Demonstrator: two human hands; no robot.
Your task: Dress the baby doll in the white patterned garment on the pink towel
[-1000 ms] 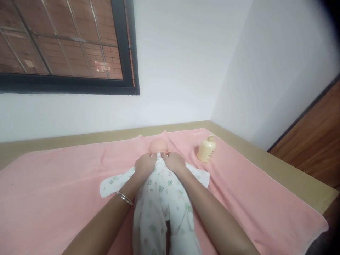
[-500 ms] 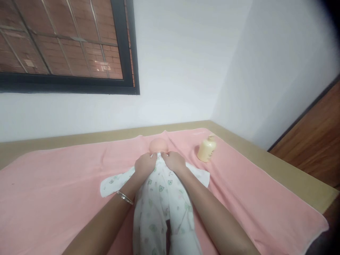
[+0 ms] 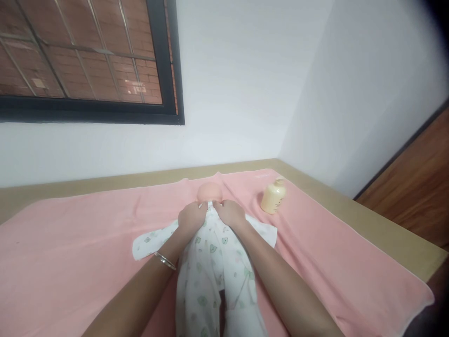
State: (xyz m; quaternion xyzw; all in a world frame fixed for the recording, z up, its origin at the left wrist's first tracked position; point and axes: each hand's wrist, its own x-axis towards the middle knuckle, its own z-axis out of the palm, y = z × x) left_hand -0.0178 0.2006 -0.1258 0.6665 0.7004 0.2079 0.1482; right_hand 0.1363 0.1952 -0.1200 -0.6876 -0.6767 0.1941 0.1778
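Note:
White baby clothes [image 3: 213, 248] with a small green print lie over a doll, sleeves spread to both sides and legs toward me. Only the doll's bald head [image 3: 209, 192] shows, just beyond the collar. My left hand [image 3: 192, 218], below a silver bangle [image 3: 164, 261], is closed on the left side of the neckline. On the opposite side of the neckline, my right hand [image 3: 229, 214] pinches the fabric. Both thumbs point inward and almost meet at the collar. The doll's body is hidden under the cloth.
A pink towel [image 3: 87, 238] with some wrinkles spreads beneath the clothes over a tan surface [image 3: 379, 224]. To the right of the doll's head stands a cream bottle [image 3: 273, 196]. White walls [image 3: 238, 93] and a dark-framed window [image 3: 168, 61] border the far side.

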